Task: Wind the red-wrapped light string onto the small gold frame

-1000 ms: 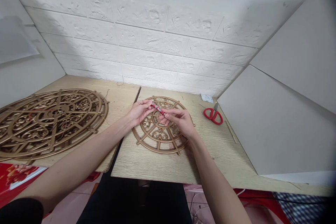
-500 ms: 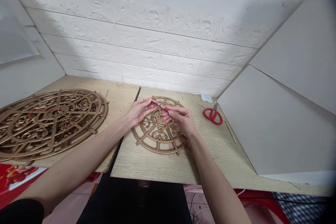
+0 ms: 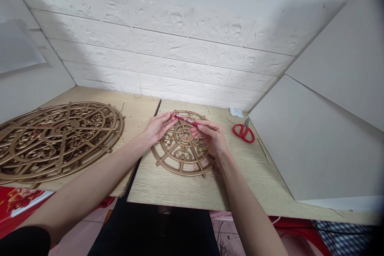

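Observation:
A slim red tube with white and silver print (image 3: 186, 120) is held level between my two hands, above a round gold openwork panel (image 3: 181, 155) lying flat on the table. Thumb and fingers of my left hand (image 3: 157, 128) pinch its left end. At the other end, my right hand (image 3: 213, 138) grips it between thumb and fingertips. What exactly the tube is I cannot make out. Scrollwork and spokes of the panel show below the hands, while its upper part is partly covered by them.
To the left lies a stack of larger gold openwork panels (image 3: 60, 170) with loose wire ends. Red-handled scissors (image 3: 243, 133) rest at the right, near a small pale blue packet (image 3: 236, 112). A white brick-patterned wall (image 3: 168, 40) closes off the back, and white boards (image 3: 318, 140) stand at the right.
My right hand has shifted slightly to the right along the tube, so more of the tube shows between the hands. My left hand keeps its hold on the left end.

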A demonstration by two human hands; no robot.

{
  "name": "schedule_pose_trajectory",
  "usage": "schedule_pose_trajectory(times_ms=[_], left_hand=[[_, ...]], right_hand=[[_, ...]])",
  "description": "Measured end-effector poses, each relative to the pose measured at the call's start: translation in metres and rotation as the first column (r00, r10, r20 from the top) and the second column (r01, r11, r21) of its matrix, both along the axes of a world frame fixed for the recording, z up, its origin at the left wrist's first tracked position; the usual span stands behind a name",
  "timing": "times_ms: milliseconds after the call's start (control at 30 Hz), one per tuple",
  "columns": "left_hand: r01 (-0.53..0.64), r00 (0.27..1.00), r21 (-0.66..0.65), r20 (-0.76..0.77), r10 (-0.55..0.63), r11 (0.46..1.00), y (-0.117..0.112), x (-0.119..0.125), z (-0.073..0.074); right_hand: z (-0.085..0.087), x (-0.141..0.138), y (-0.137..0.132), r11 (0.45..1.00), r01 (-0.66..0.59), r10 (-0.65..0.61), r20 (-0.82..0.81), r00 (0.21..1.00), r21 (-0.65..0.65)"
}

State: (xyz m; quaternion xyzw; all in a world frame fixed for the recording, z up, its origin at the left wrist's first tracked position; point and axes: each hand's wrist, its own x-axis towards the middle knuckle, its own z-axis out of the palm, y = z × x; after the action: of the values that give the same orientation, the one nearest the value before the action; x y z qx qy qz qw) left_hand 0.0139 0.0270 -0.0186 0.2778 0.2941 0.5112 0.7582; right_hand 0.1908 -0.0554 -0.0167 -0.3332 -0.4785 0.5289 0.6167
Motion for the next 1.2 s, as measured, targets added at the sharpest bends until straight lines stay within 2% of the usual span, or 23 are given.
schedule_pose_trajectory(times_ms=[167,600,867,1200], left_hand=[[-0.042,0.999,0.011,-0.016,0.042,0.999,-0.002,0.001,0.0],[-0.059,0.997,0.11,-0.05,0.065,0.992,-0.008,0.004,-0.001],[-0.062,0.986,0.238,-0.136,0.096,0.969,-0.01,0.006,-0.001],[-0.061,0.98,0.186,-0.173,0.094,0.981,-0.01,0.008,-0.001]], right_hand=[[0.0,-0.002,-0.001,1.0,-0.012,0.012,0.016,1.0,0.0],[0.001,-0.008,0.0,1.0,0.016,-0.016,0.021,1.0,0.005],[0.0,-0.007,0.001,0.999,0.04,-0.04,0.011,0.999,0.014],[0.0,-0.003,0.001,0.998,0.053,-0.052,0.03,0.998,-0.023]])
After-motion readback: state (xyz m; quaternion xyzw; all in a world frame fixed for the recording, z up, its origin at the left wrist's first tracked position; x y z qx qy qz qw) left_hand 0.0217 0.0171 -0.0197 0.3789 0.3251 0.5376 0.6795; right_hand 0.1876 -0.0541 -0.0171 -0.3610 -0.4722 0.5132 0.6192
